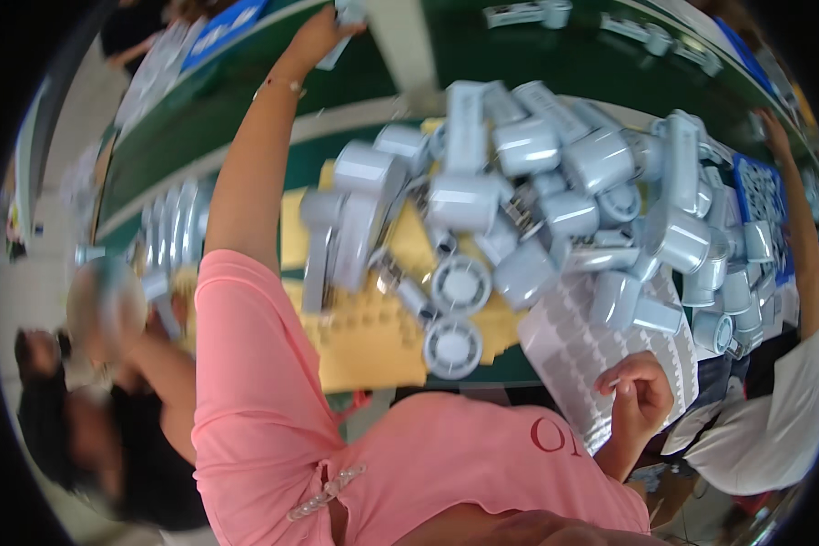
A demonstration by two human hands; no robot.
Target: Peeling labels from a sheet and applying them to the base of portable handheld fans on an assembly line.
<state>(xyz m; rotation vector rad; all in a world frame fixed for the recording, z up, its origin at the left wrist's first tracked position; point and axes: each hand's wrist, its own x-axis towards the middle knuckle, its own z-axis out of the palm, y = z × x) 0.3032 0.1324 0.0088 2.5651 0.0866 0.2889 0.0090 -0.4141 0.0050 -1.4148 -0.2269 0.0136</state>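
Note:
Stretched far forward, my left hand (317, 41) is closed on a pale blue plastic part (341, 44) over the green conveyor belt (355, 77). My right hand (642, 396) is close to my body, its fingers curled in a pinch around a small whitish piece too small to name. Below that hand lies a sheet of grey and white labels (569, 350). Between my arms is a large heap of pale blue plastic housings (464, 200), each a long arm with a round cup. Two of them show ringed round ends (453, 348) facing up.
Yellow cardboard (364, 350) lies under the heap. More housings (523, 14) rest on the belt's far side. A blue tray (760, 191) stands at the right, near a co-worker's arm (801, 227). Another person (91, 428) sits at the left beside stacked pale parts (173, 227).

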